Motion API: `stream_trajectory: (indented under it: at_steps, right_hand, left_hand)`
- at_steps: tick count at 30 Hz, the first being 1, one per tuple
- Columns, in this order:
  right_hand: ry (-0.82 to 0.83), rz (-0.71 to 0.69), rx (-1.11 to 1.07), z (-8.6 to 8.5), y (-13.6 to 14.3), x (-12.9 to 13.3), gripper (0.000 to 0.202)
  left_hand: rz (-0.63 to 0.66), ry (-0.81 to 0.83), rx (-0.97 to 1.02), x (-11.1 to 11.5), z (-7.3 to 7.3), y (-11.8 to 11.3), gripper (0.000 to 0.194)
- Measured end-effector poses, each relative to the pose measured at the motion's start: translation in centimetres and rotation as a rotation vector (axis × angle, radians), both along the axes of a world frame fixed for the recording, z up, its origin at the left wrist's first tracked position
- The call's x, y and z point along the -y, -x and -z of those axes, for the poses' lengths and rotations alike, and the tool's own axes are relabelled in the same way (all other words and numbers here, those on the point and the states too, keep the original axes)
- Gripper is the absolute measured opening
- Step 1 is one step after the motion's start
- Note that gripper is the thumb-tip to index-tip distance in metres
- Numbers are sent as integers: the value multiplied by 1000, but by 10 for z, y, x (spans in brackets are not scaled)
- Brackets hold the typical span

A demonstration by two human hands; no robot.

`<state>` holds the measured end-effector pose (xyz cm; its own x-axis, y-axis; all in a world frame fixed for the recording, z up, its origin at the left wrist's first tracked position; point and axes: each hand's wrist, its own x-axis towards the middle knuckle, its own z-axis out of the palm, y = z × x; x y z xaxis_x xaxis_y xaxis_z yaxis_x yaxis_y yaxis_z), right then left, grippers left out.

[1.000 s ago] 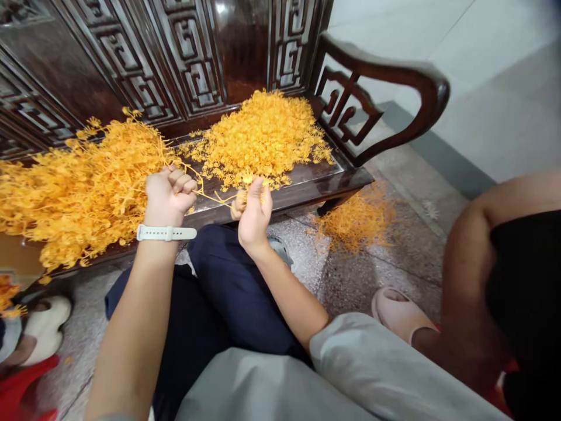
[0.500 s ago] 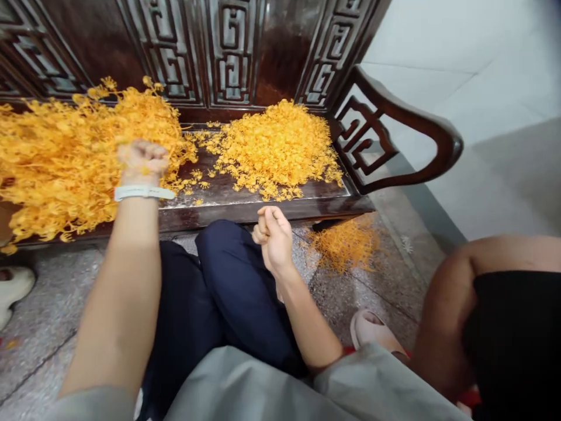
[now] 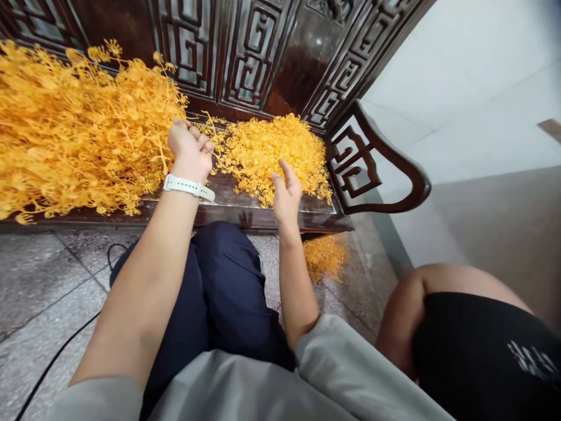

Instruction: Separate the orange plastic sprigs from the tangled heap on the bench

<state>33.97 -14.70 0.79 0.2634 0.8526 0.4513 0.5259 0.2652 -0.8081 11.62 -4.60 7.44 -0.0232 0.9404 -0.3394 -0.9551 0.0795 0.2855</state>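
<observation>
My left hand, with a pale band at the wrist, is closed beside the large heap of yellow plastic flower sprigs. A thin yellow sprig sticks out past its fingers and seems to be held in them; the grip itself is partly hidden. My right hand is raised over the bench's front edge, with thumb and forefinger apart and nothing visible between them. Just behind it lies a smaller pile of loose yellow flower heads.
Both piles rest on a dark carved wooden bench with a curved armrest. Bare orange stems lie on the floor below. Another person's knee is close on my right. A black cable runs along the floor at left.
My left hand has come right, out from the front of the large heap, and a sprig now shows at it. My right hand has risen toward the small pile and its fingers have opened.
</observation>
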Motion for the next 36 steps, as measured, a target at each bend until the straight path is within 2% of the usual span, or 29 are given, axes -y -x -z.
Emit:
stream_trajectory:
  at_steps: [3, 6, 8, 14, 19, 25, 28, 33, 36]
  right_hand:
    - [-85, 67, -158, 2, 9, 11, 50]
    - [-192, 105, -57, -4, 11, 14, 51]
    - [-217, 94, 50, -9, 6, 6, 52]
    - [-11, -11, 111, -14, -17, -29, 46]
    - [-20, 5, 177, -7, -24, -31, 43]
    - [14, 34, 298, 5, -31, -35, 40]
    - [21, 4, 294, 2, -36, -33, 35]
    - [-91, -19, 293, -7, -33, -34, 38]
    - [-7, -40, 313, -8, -29, -44, 39]
  left_hand:
    - [-1, 0, -37, -1, 2, -3, 45]
    - [5, 29, -33, 1, 1, -8, 45]
    - [17, 31, -23, 1, 1, -10, 42]
    - [30, 37, -6, 3, -2, -10, 42]
    - [55, 73, -12, 11, -7, -16, 38]
    - [40, 105, 19, 14, -6, -22, 32]
    - [46, 100, 26, 16, -7, -21, 31]
    - [85, 105, 38, 20, -10, -22, 32]
    - [104, 107, 50, 23, -11, -24, 33]
